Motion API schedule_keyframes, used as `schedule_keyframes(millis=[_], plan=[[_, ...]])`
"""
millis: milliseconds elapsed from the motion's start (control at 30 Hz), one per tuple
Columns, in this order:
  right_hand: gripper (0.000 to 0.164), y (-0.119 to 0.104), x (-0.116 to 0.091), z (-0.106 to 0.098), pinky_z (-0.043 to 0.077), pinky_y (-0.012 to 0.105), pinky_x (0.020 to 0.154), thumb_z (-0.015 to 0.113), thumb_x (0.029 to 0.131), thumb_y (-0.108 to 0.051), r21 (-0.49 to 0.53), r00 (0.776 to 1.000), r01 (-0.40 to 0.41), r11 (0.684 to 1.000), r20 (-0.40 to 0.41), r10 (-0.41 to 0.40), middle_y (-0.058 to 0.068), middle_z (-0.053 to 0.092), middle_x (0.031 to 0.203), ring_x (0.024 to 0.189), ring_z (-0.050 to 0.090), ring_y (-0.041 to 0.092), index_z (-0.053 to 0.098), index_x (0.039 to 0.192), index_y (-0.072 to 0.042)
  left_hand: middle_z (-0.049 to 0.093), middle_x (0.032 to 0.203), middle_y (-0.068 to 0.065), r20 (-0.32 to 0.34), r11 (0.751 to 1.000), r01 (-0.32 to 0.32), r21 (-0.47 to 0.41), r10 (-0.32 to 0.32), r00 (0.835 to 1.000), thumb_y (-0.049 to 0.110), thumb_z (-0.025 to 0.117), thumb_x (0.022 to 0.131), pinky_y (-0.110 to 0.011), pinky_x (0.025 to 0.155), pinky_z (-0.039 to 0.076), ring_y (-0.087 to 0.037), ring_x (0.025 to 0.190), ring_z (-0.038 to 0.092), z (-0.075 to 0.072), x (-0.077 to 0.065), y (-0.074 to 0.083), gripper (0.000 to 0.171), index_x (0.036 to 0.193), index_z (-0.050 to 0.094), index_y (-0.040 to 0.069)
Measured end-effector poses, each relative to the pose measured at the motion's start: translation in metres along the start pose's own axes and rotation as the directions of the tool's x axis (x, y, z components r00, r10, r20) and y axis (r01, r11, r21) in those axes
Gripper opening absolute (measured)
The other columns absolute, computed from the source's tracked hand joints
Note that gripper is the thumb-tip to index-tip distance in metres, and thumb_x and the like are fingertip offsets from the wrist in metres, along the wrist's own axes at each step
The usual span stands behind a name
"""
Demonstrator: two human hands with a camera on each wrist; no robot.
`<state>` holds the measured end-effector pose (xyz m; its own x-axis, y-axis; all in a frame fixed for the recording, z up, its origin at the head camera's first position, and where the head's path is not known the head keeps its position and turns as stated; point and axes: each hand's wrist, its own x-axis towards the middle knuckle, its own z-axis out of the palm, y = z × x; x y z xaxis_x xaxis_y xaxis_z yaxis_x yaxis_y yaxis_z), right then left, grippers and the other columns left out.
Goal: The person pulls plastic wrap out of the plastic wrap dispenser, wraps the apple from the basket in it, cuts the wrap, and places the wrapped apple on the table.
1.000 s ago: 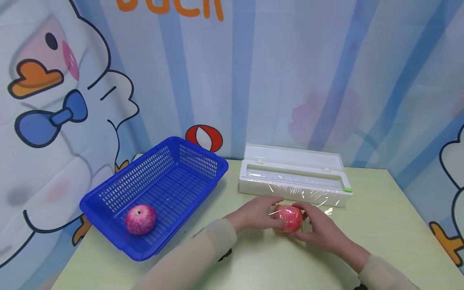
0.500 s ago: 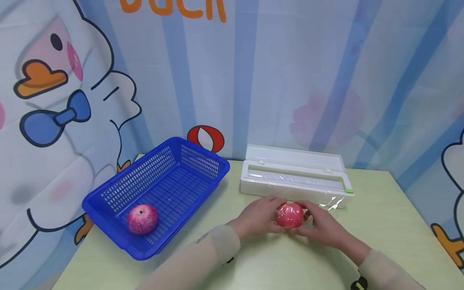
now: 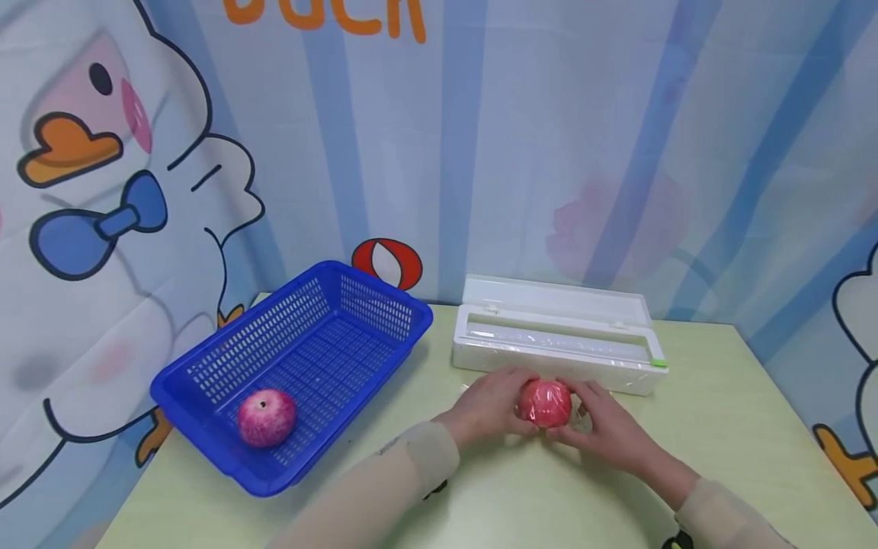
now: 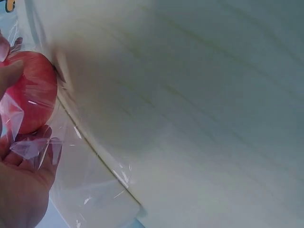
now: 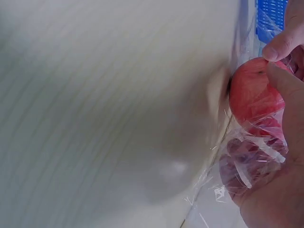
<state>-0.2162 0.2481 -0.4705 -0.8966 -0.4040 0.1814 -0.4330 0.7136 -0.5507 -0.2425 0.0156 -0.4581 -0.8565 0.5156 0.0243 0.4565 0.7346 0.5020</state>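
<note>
A red apple [image 3: 546, 404] is held between both hands at the front of a white film box, with clear plastic film wrapped loosely around it. My left hand [image 3: 490, 406] grips its left side, thumb at the front and fingers behind. From the right, my right hand [image 3: 610, 433] pinches the apple and film with bent fingers. Crumpled clear film [image 5: 259, 147] bunches over the right palm in the right wrist view. The left wrist view shows loose folds of film [image 4: 28, 147] hanging below the apple. Some fingertips are hidden behind the apple.
The white cling film box [image 3: 555, 370] stands behind the hands, its lid [image 3: 557, 297] raised. A blue plastic basket [image 3: 373, 389] sits at the left, with another red apple [image 3: 267, 418] inside. A printed duck curtain [image 3: 521, 152] hangs behind the pale table [image 3: 507, 503].
Both hands have moved the apple slightly away from me, and it has turned a little. The film strands stretched by the right hand now show less. Basket and box stay put.
</note>
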Motion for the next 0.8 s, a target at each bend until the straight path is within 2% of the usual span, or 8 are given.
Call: schedule_keyframes(millis=[67, 167, 267, 400, 500, 633, 800], plan=[[0.087, 0.0, -0.002, -0.001, 0.056, 0.034, 0.075, 0.092, 0.083, -0.044, -0.063, 1.0, 0.006, 0.998, -0.016, -0.007, 0.008, 0.063, 0.121, 0.097, 0.058, 0.02, 0.054, 0.151, -0.003, 0.064, 0.142, 0.004, 0.004, 1.0, -0.005, -0.013, 0.005, 1.0, 0.033, 0.093, 0.086, -0.031, 0.11, 0.052, -0.013, 0.13, 0.06, -0.001, 0.002, -0.001, 0.075, 0.15, 0.056, 0.018], [0.091, 0.001, -0.004, -0.002, 0.06, 0.048, 0.086, 0.095, 0.08, -0.041, -0.164, 0.991, 0.085, 0.983, -0.085, -0.1, 0.013, 0.063, 0.127, 0.108, 0.061, 0.029, 0.054, 0.151, -0.002, 0.066, 0.139, 0.005, 0.011, 0.999, -0.019, -0.044, 0.019, 1.0, 0.033, 0.093, 0.085, -0.031, 0.108, 0.053, -0.013, 0.128, 0.061, -0.003, 0.005, -0.003, 0.073, 0.148, 0.058, 0.019], [0.092, 0.001, -0.003, -0.004, 0.056, 0.059, 0.099, 0.098, 0.075, -0.035, -0.278, 0.959, 0.187, 0.942, -0.155, -0.236, 0.016, 0.062, 0.136, 0.122, 0.06, 0.037, 0.055, 0.15, -0.002, 0.066, 0.136, 0.006, 0.022, 0.997, -0.041, -0.072, 0.043, 0.999, 0.033, 0.094, 0.084, -0.029, 0.106, 0.054, -0.011, 0.126, 0.061, -0.006, 0.009, -0.005, 0.072, 0.146, 0.06, 0.02], [0.094, -0.002, 0.002, -0.004, 0.055, 0.061, 0.099, 0.101, 0.07, -0.03, -0.365, 0.911, 0.302, 0.881, -0.163, -0.38, 0.016, 0.063, 0.137, 0.123, 0.061, 0.038, 0.055, 0.148, -0.002, 0.067, 0.135, 0.007, 0.034, 0.991, -0.076, -0.112, 0.08, 0.996, 0.032, 0.095, 0.083, -0.026, 0.105, 0.053, -0.01, 0.124, 0.061, -0.011, 0.013, -0.007, 0.072, 0.146, 0.061, 0.021], [0.095, -0.002, 0.005, -0.001, 0.057, 0.059, 0.097, 0.103, 0.068, -0.029, -0.404, 0.896, 0.33, 0.853, -0.151, -0.418, 0.017, 0.063, 0.135, 0.121, 0.063, 0.038, 0.056, 0.146, -0.001, 0.067, 0.134, 0.008, 0.046, 0.982, -0.087, -0.17, 0.096, 0.994, 0.031, 0.095, 0.083, -0.024, 0.103, 0.053, -0.008, 0.121, 0.061, -0.014, 0.016, -0.008, 0.071, 0.145, 0.062, 0.022], [0.1, 0.002, 0.009, 0.005, 0.057, 0.059, 0.098, 0.105, 0.065, -0.025, -0.418, 0.883, 0.332, 0.845, -0.177, -0.434, 0.021, 0.062, 0.135, 0.12, 0.063, 0.04, 0.053, 0.146, 0.002, 0.067, 0.132, 0.008, 0.059, 0.965, -0.084, -0.247, 0.101, 0.993, 0.029, 0.094, 0.084, -0.022, 0.098, 0.054, -0.007, 0.118, 0.061, -0.018, 0.018, -0.008, 0.066, 0.143, 0.064, 0.025], [0.106, 0.008, 0.013, 0.011, 0.058, 0.058, 0.098, 0.106, 0.062, -0.024, -0.43, 0.863, 0.345, 0.835, -0.204, -0.462, 0.021, 0.061, 0.134, 0.12, 0.062, 0.04, 0.049, 0.148, 0.001, 0.068, 0.13, 0.005, 0.061, 0.96, -0.061, -0.273, 0.08, 0.995, 0.026, 0.094, 0.084, -0.021, 0.096, 0.055, -0.009, 0.115, 0.063, -0.02, 0.018, -0.007, 0.065, 0.142, 0.065, 0.02]])
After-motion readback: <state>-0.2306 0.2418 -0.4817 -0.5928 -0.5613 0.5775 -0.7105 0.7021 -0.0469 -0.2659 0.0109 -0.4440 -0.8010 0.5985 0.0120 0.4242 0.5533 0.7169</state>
